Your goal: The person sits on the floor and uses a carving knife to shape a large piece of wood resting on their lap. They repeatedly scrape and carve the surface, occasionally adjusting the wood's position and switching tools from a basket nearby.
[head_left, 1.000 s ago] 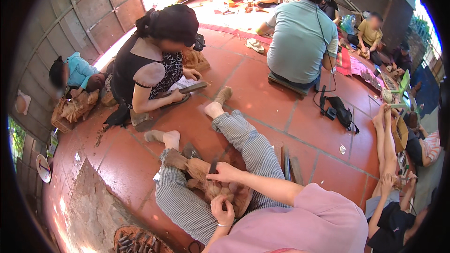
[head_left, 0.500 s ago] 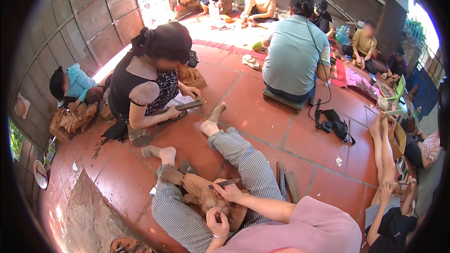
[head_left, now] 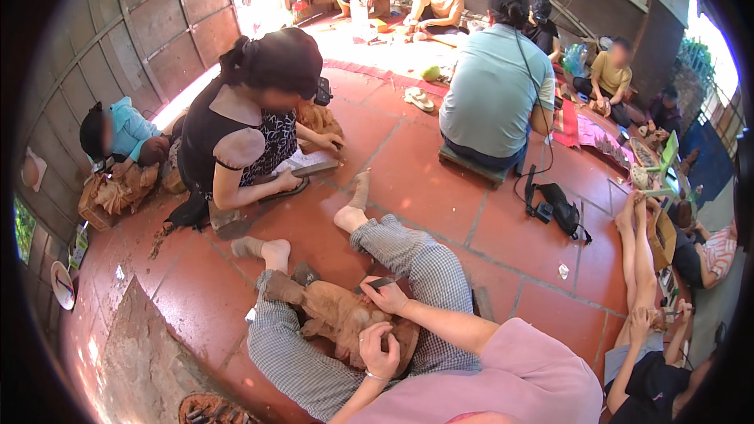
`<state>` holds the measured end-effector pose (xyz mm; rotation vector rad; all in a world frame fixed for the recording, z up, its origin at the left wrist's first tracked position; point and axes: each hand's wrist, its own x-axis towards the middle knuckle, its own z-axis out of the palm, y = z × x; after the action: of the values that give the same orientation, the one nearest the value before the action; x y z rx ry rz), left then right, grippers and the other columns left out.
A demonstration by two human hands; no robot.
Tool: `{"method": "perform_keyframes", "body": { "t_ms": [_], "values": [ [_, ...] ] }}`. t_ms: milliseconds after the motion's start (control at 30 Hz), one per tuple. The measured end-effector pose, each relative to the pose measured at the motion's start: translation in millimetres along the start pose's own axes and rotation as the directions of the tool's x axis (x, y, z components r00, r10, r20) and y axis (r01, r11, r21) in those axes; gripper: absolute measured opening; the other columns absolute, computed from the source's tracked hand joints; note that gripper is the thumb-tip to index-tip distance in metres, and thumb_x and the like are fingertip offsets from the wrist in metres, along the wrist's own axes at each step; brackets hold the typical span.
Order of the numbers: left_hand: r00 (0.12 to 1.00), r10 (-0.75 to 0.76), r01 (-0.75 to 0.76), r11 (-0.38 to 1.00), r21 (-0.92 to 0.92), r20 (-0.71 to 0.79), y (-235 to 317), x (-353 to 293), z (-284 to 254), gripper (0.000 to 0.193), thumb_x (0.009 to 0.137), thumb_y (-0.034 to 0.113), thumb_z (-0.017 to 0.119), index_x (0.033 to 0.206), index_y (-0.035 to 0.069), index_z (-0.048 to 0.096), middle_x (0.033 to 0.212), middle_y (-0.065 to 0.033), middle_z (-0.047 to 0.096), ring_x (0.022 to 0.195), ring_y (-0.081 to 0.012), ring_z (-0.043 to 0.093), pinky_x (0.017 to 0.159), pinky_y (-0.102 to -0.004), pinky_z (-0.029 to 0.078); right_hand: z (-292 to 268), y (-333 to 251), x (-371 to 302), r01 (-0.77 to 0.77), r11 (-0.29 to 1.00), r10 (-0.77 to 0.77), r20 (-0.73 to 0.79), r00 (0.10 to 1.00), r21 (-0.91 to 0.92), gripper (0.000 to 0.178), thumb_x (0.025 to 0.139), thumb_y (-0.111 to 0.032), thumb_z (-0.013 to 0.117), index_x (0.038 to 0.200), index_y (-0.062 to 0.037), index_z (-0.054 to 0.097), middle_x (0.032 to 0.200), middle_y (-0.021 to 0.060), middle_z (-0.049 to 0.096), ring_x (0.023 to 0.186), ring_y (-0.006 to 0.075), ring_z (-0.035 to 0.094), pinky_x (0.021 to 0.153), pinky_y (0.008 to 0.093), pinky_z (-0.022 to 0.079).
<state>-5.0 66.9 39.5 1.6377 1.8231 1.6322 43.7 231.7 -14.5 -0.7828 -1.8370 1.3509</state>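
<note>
A light-brown wood carving (head_left: 334, 306) lies between my bent legs, with a darker end (head_left: 284, 289) toward my left foot. My right hand (head_left: 386, 297) is closed around a flat dark blade (head_left: 380, 283), held just above the carving's right side. My left hand (head_left: 380, 352), with a ring on one finger and a band at the wrist, is over the carving's near side. Its fingers are curled in, and whatever they hold, if anything, is hidden. Checked trousers (head_left: 436, 279) cover my legs on both sides of the carving.
A large flat wooden slab (head_left: 145, 345) lies at left, beside a bowl of brown bits (head_left: 208, 408). Ahead sits a person in black (head_left: 236, 126) working wood. Another in light blue (head_left: 495, 90) sits on a low stool. A black camera bag (head_left: 561, 208) rests on the tiles.
The blade in my right hand has turned and shifted slightly up. My left hand has risen a little and moved right. The person in black has changed hand position.
</note>
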Motion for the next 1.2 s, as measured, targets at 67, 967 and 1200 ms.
{"method": "perform_keyframes", "body": {
  "t_ms": [67,967,1200],
  "values": [
    [0.998,0.068,-0.069,0.997,0.037,0.016,3.5,6.2,1.9,0.025,0.074,-0.002,0.066,0.099,0.003,0.065,0.103,-0.0131,0.069,0.091,-0.0314,0.063,0.084,-0.0400,0.049,-1.5,1.8,3.0,0.045,0.998,-0.045,-0.013,0.999,-0.036,0.020,0.101,-0.021,0.056,0.095,-0.0025,0.063,0.070,0.0076,0.064,0.061,0.0179,0.064,0.057,0.0332,0.049],
    [0.676,-0.713,0.661,0.698,-0.276,-0.186,-94.8,-31.8,-49.6,0.056,0.104,0.026,0.048,0.150,-0.002,0.033,0.155,-0.0239,0.037,0.142,-0.0349,0.040,0.119,-0.0401,0.030,-4.7,-48.1,-17.8,-0.406,0.840,0.417,0.049,0.908,0.361,0.015,0.097,-0.008,0.065,0.102,0.0057,0.062,0.093,0.0121,0.071,0.078,0.0149,0.069,0.072,0.0262,0.058],
    [0.752,-0.652,0.656,0.754,0.022,-0.096,-83.5,-23.0,-40.6,0.057,0.101,0.031,0.051,0.149,0.002,0.038,0.159,-0.0308,0.024,0.144,-0.0436,0.035,0.115,-0.0425,0.034,-14.7,-76.0,-4.4,-0.370,0.929,0.355,0.364,0.861,-0.032,0.020,0.086,-0.015,0.075,0.098,0.0009,0.071,0.091,0.0043,0.070,0.079,0.0135,0.064,0.069,0.0282,0.053]
  ]
}}
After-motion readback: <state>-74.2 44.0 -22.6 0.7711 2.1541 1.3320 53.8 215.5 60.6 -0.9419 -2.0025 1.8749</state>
